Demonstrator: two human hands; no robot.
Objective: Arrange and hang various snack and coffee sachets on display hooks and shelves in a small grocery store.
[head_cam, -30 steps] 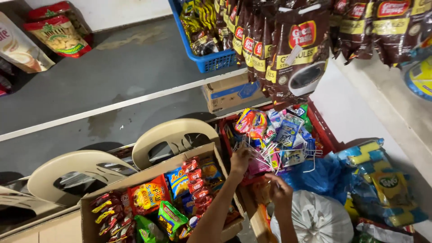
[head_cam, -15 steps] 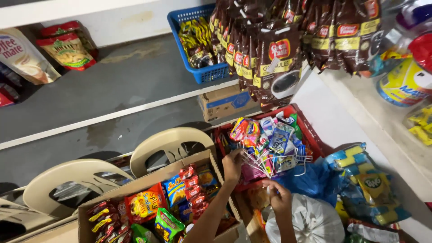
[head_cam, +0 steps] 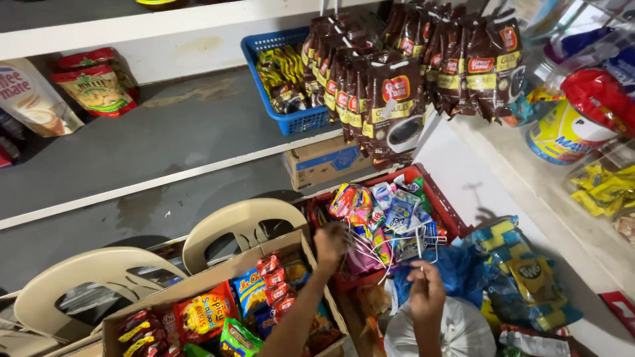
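My left hand reaches forward and grips the near end of a white wire hanger rack hung with small colourful sachets. My right hand pinches a wire of the same rack from below and to the right. The rack hovers over a red crate on the floor. Under my left forearm stands an open cardboard box packed with bright snack packets.
Two cream plastic chairs stand left of the box. A grey shelf carries a blue basket of sachets. Brown coffee sachet strips hang overhead. Blue-and-yellow sponge packs and a white bag lie at right.
The view has shifted slightly, so the shelves sit lower in the frame. Both hands have stayed on the wire rack; the right hand has slid a little higher along its wire.
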